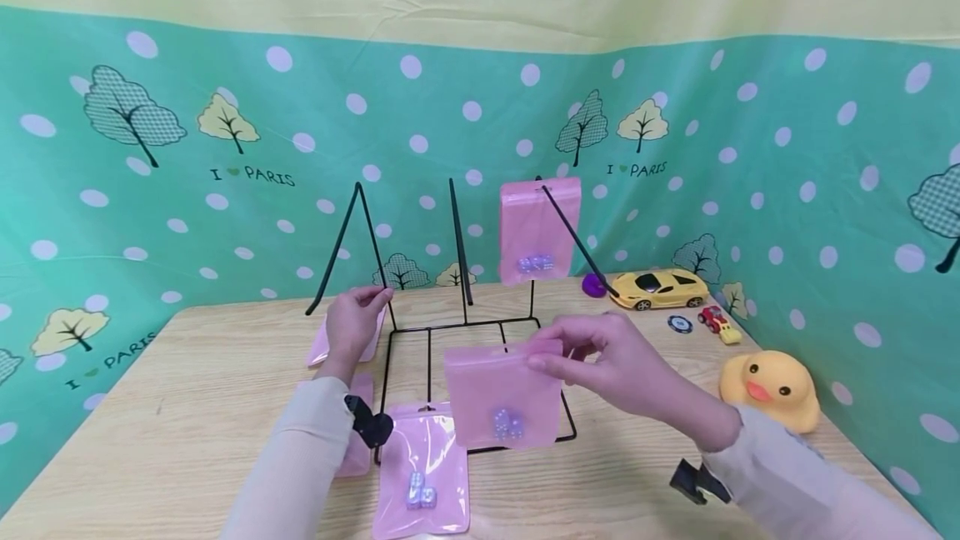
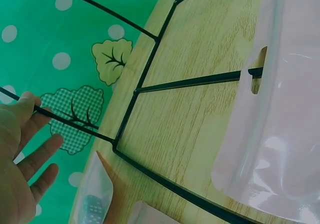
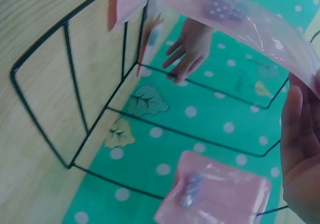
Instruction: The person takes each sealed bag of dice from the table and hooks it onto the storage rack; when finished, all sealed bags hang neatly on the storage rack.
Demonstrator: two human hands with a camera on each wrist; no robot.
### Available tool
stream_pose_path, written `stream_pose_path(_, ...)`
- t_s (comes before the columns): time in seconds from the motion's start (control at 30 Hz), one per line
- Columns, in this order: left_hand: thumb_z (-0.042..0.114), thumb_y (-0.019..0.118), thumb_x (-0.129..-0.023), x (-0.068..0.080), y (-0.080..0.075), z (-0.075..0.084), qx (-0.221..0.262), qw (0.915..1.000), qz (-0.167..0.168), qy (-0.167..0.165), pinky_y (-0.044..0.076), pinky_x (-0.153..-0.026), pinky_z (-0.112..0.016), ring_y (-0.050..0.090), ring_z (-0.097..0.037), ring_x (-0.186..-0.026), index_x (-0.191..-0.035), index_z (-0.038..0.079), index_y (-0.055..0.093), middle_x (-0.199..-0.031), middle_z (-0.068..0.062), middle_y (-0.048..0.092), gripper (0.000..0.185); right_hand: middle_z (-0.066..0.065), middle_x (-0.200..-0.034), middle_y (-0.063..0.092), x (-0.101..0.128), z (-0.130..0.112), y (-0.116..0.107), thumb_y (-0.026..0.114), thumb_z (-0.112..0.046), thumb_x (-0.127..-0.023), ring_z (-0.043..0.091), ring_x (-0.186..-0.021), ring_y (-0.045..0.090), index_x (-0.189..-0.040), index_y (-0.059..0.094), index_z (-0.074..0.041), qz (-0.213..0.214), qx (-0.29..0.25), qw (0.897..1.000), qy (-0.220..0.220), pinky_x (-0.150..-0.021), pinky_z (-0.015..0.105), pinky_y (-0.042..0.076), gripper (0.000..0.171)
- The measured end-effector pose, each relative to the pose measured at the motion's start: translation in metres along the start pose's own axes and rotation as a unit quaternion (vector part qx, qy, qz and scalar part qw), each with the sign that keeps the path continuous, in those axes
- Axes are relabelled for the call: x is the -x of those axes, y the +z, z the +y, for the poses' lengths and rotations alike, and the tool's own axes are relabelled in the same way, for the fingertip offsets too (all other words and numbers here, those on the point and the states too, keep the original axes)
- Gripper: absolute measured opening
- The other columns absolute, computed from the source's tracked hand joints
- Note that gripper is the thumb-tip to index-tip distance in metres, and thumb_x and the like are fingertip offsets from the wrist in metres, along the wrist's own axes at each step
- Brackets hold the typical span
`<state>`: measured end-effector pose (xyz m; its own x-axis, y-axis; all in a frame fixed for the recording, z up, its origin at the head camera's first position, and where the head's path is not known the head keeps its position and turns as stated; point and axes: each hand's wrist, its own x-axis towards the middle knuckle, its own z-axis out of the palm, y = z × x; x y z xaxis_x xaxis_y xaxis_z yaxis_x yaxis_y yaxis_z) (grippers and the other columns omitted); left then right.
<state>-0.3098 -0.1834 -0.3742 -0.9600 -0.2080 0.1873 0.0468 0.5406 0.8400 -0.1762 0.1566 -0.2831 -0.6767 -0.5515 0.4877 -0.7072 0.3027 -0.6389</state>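
My right hand (image 1: pixel 611 361) pinches a pink zip bag (image 1: pixel 480 390) by its top corner, in front of a black wire display rack (image 1: pixel 465 324). A few dotted dice (image 1: pixel 507 425) show at the bottom of that bag. My left hand (image 1: pixel 351 325) holds the rack's left upright between thumb and index finger, its other fingers loosely spread in the left wrist view. Another pink bag (image 1: pixel 538 227) with dice hangs on the rack's right hook. The left and middle hooks carry no bag. In the right wrist view, the held bag (image 3: pixel 270 39) arches across the top.
A pink bag with dice (image 1: pixel 423 452) lies on the table (image 1: pixel 187 407) at the front. Two more bags, one a pink pouch (image 1: pixel 318 348), lie partly behind my left arm. A yellow toy car (image 1: pixel 660 288), small red vehicle (image 1: pixel 716 322), round chip (image 1: pixel 680 324) and duck (image 1: pixel 772 390) stand right.
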Motion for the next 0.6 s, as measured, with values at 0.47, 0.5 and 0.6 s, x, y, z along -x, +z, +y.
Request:
stream_pose_path(0.47,0.028,0.062,-0.104,0.001,-0.001,0.002,0.000,1.0000,-0.008,-0.003,0.049,-0.100,-0.048,0.060,-0.037,-0.121,-0.128,-0.001,0.068,-0.128,-0.023,0.066,0.038,-0.007,-0.076,0.069,-0.016,-0.032,0.004,0.074,0.002,-0.090,0.009,-0.061,0.060,-0.098,0.078,-0.009,0.067,-0.007,0.996,-0.063,-0.054,0.026,0.054,0.014)
stream_pose_path(0.5,0.028,0.062,-0.104,0.001,-0.001,0.002,-0.001,1.0000,-0.008,-0.003,0.049,-0.100,-0.049,0.060,-0.037,-0.121,-0.128,-0.001,0.068,-0.128,-0.023,0.066,0.038,-0.006,-0.078,0.070,-0.017,-0.034,0.005,0.074,0.001,-0.090,0.010,-0.062,0.060,-0.098,0.078,-0.009,0.071,-0.013,0.996,-0.053,-0.054,0.026,0.054,0.013)
stream_pose_path(0.6,0.028,0.062,-0.104,0.001,-0.001,0.001,-0.004,0.9999,-0.010,-0.005,0.049,-0.099,-0.049,0.060,-0.037,-0.121,-0.128,0.000,0.068,-0.128,-0.023,0.066,0.038,-0.004,-0.082,0.072,-0.018,-0.036,0.009,0.073,-0.001,-0.091,0.013,-0.061,0.061,-0.097,0.077,-0.008,0.088,-0.028,0.995,-0.024,-0.053,0.027,0.053,0.009)
